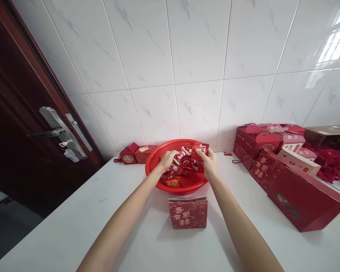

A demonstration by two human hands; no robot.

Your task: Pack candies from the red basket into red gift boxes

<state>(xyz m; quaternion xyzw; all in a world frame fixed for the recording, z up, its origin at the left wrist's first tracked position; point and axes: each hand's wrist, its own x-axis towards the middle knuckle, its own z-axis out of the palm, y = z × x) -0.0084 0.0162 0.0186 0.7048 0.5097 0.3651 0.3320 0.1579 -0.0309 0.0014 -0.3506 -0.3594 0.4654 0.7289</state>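
Note:
A red plastic basket [175,191] on the white table holds several wrapped sweets [172,181], mostly in red wrappers. Reaching over its left side, my left hand [167,160] has its fingertips closed on a red-and-white wrapped candy [183,153]. My right hand [210,163], at the basket's right rim, grips red candy packets [197,151] between thumb and fingers. In front of the basket, between my forearms, a dark red gift box [188,214] with pale lettering stands upright; neither hand touches it.
Two small red boxes [145,153] sit left of the basket against the tiled wall [198,109]. On the right are stacked red gift boxes [256,141], a large red box [303,194] and dark red ribbons [328,162]. A wooden door [22,94] with keys stands at left.

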